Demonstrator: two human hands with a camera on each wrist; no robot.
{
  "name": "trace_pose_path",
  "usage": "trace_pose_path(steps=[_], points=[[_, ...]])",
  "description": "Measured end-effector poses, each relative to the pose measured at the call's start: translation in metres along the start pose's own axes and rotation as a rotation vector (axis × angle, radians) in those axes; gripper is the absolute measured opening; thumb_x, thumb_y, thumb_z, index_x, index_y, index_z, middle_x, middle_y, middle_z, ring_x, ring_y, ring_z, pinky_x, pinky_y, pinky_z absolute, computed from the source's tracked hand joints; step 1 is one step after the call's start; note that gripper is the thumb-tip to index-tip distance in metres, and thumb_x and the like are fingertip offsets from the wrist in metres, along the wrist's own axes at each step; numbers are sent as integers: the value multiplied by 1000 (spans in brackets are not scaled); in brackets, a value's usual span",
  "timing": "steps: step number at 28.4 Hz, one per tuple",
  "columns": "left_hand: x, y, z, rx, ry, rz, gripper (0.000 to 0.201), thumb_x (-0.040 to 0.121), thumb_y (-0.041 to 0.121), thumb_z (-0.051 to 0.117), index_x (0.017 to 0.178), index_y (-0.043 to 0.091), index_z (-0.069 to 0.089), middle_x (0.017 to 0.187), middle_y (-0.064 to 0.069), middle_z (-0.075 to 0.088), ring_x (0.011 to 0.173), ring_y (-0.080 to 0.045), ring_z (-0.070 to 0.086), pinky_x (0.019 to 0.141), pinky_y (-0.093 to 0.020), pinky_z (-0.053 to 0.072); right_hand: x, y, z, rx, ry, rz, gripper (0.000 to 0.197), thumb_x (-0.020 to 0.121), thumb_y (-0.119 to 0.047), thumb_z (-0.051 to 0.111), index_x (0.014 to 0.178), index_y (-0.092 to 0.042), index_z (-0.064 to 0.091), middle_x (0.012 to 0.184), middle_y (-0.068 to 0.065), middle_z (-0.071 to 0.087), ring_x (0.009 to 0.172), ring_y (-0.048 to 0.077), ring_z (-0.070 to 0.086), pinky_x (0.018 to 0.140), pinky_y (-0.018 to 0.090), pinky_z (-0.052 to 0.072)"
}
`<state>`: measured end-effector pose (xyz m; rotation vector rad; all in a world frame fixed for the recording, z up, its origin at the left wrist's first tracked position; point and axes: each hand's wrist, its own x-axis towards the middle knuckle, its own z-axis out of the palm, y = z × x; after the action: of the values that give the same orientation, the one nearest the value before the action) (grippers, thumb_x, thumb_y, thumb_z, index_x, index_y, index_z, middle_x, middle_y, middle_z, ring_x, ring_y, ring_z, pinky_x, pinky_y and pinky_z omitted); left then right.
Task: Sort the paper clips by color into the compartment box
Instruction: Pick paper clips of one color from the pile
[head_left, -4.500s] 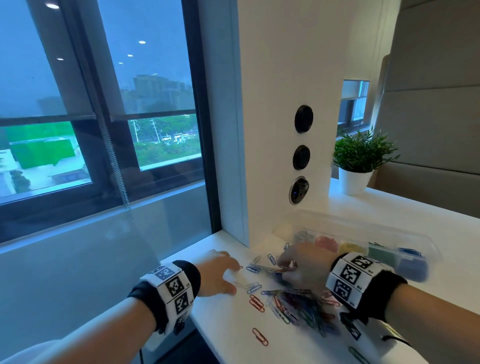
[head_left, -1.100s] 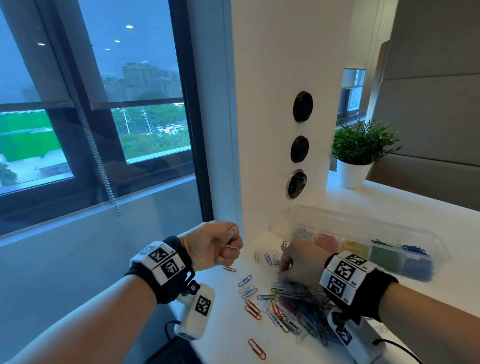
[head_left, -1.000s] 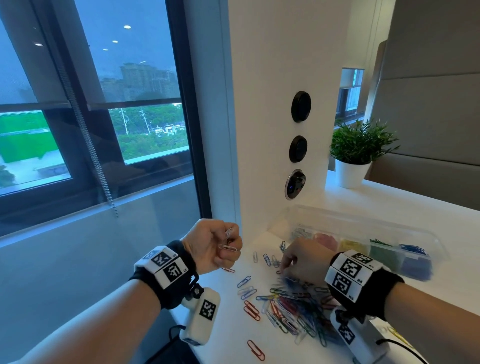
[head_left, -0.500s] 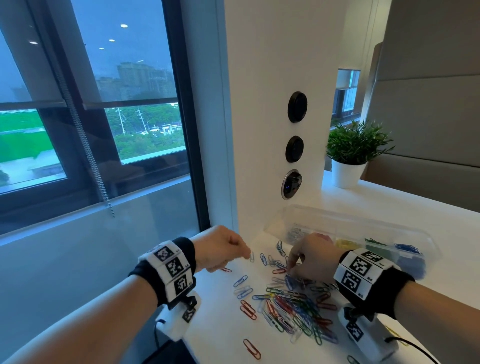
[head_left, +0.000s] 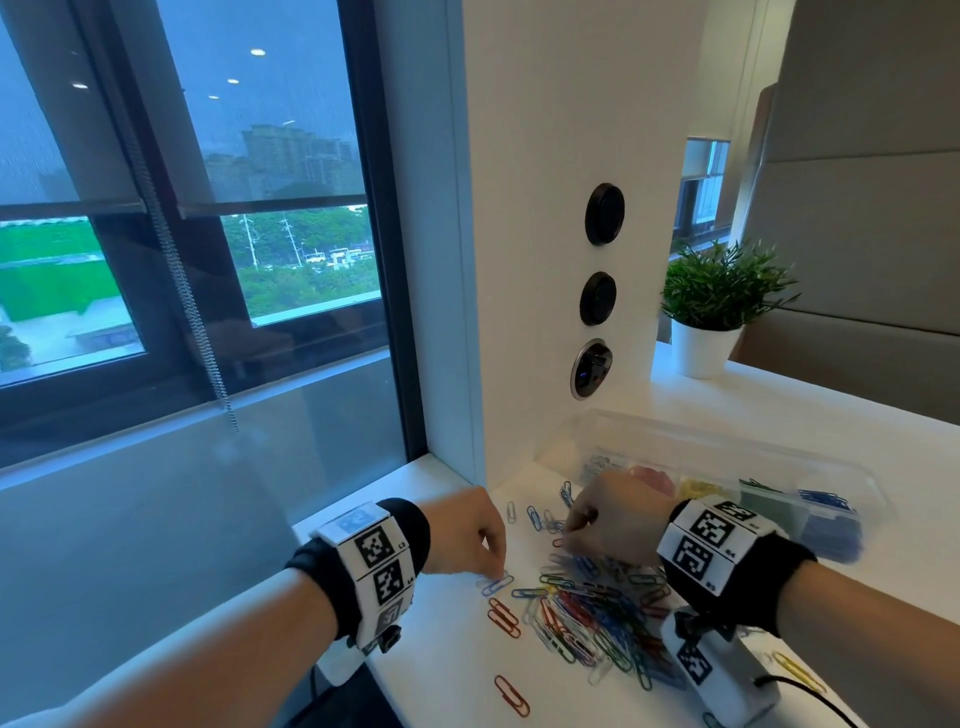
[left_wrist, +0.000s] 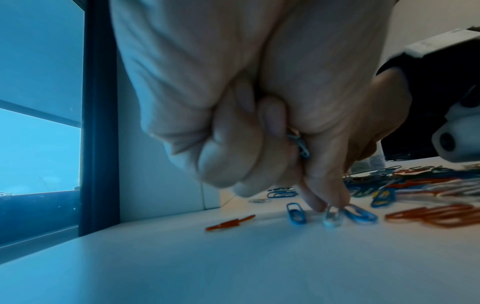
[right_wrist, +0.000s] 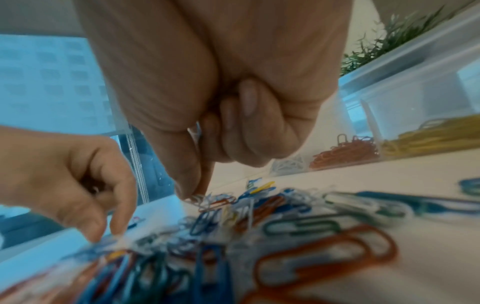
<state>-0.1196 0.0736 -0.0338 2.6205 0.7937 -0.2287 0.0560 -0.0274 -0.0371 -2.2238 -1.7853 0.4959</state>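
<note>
A lone red clip (head_left: 511, 696) lies nearest, at 6 o'clock on the white table (head_left: 447, 670). Beyond it, at about 5 o'clock, spreads the mixed pile (head_left: 592, 618) of red, blue, green and white clips, with two red clips (head_left: 503, 617) side by side just off its 9 o'clock edge.

The left hand (head_left: 465, 535) comes down at the pile's 10 o'clock side. In the left wrist view its thumb and forefinger tips (left_wrist: 327, 197) are pressed together on a pale clip (left_wrist: 332, 216) lying on the table, between two blue clips (left_wrist: 296, 211); the other fingers are curled into the palm over a few clips (left_wrist: 298, 142) already held there.

The right hand (head_left: 613, 519) works the far edge of the pile, at 12 o'clock from it. Its thumb and forefinger tips (right_wrist: 192, 185) pinch together at a pale clip (right_wrist: 197, 198) on the heap, the rest of the fingers folded in; whether they hold more clips I cannot tell.

Loose blue and pale clips (head_left: 540, 517) lie scattered between the hands.

Farther, at 1 o'clock, stands the clear box (head_left: 727, 452), against the wall, its compartments holding pale, red, yellow, green and blue clips in turn. Past it, at 1 o'clock, a potted plant (head_left: 711, 306) sits on the ledge
</note>
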Motion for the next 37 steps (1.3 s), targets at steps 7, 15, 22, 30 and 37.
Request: trace_pose_path(steps=[7, 15, 22, 30, 37], points=[[-2, 1, 1, 79, -16, -7, 12, 90, 23, 64, 91, 15, 74, 82, 10, 58, 68, -6, 48, 59, -14, 38, 6, -1, 7, -115, -73, -91, 21, 80, -35, 76, 90, -16, 80, 85, -4, 74, 73, 6, 63, 65, 17, 47], [0, 4, 4, 146, -99, -51, 24, 93, 18, 52, 91, 1, 67, 81, -7, 59, 70, -17, 48, 61, -20, 42, 13, -10, 14, -319, -154, -123, 24, 80, -18, 63, 59, -7, 60, 56, 10, 54, 55, 29, 51, 56, 28, 41], [-16, -6, -8, -425, 5, -157, 19, 100, 25, 46, 85, 13, 50, 63, -4, 45, 44, -12, 34, 41, -18, 29, 10, -4, 13, -226, -183, -104, 20, 76, -18, 59, 63, -2, 59, 60, 4, 45, 56, 18, 40, 55, 28, 36], [-24, 3, -8, -1166, 75, -126, 38, 103, 16, 37, 65, 19, 31, 53, 4, 27, 44, -10, 18, 40, -17, 14, -19, 4, -14, 171, -130, 56, 25, 88, -24, 62, 64, -21, 62, 46, -14, 54, 44, 1, 48, 55, 18, 42], [-17, 9, -6, -1723, 31, -78, 19, 84, 16, 35, 66, 19, 40, 54, 3, 25, 36, -7, 18, 39, -13, 9, -32, 16, -22, 1624, -226, 233, 27, 53, -4, 55, 64, -19, 35, 60, -3, 18, 43, 10, 17, 35, 14, 15]])
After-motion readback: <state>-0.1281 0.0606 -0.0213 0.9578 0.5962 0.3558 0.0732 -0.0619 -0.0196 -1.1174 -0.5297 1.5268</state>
